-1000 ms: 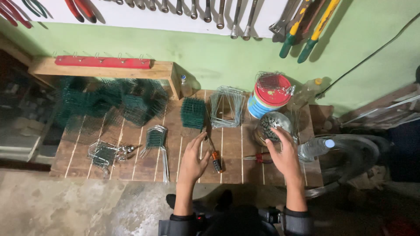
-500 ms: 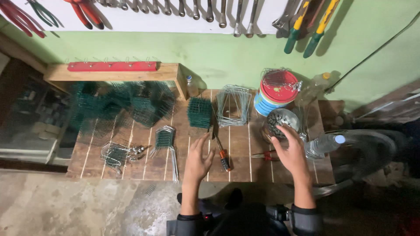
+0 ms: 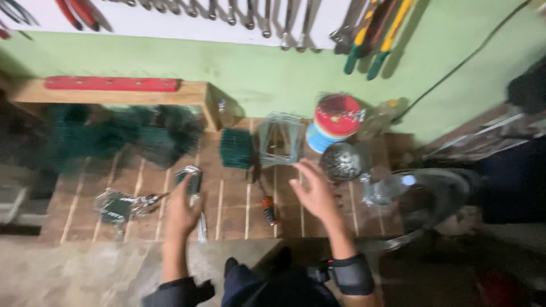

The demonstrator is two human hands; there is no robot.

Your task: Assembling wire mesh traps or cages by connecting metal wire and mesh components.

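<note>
My left hand (image 3: 182, 211) rests over a small wire piece with green mesh and long metal legs (image 3: 194, 183) on the slatted wooden table (image 3: 233, 210); blur hides whether the fingers grip it. My right hand (image 3: 314, 192) hovers open above the boards, fingers spread, between an orange-handled tool (image 3: 268, 209) and a shiny ball of coiled wire (image 3: 340, 161). A grey wire cage (image 3: 280, 139) and a green mesh block (image 3: 236, 148) stand just beyond the hands.
Dark green mesh rolls (image 3: 114, 136) fill the left under a wooden shelf with a red bar (image 3: 111, 84). A stack of red-topped round tins (image 3: 335, 120), a clear plastic bottle (image 3: 392, 187), another wire piece (image 3: 116, 206) and wall-hung tools (image 3: 375, 34) surround the table.
The view shifted and blurred. My left hand moved left from the orange-handled tool onto the wire piece. My right hand left the wire ball and moved left over the boards.
</note>
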